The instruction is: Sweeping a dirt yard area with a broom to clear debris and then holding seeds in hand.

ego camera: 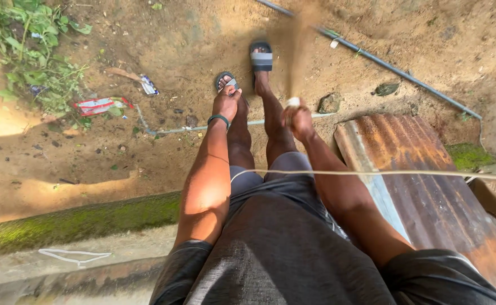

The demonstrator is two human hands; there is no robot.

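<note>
While the person sits with both legs stretched out over bare dirt, both arms extend forward and down along the thighs. Left arm: nearly straight, a green wristband (219,118) at the wrist. The left hand (226,102) hangs over the left knee area with fingers curled loosely downward; whether it grips anything cannot be told. Right arm: straight, angled slightly inward. The right hand (297,118) is closed in a fist around the lower end of a brown stick (297,51), which rises away from the hand and is motion-blurred; a small pale end (293,102) shows at the top of the fist. Stick position: above the right shin, just beside the striped sandal (261,57) on the right foot. A rusted corrugated sheet (428,186) lies to the right of the right arm. A thin cord (406,173) crosses the right forearm and the sheet.
</note>
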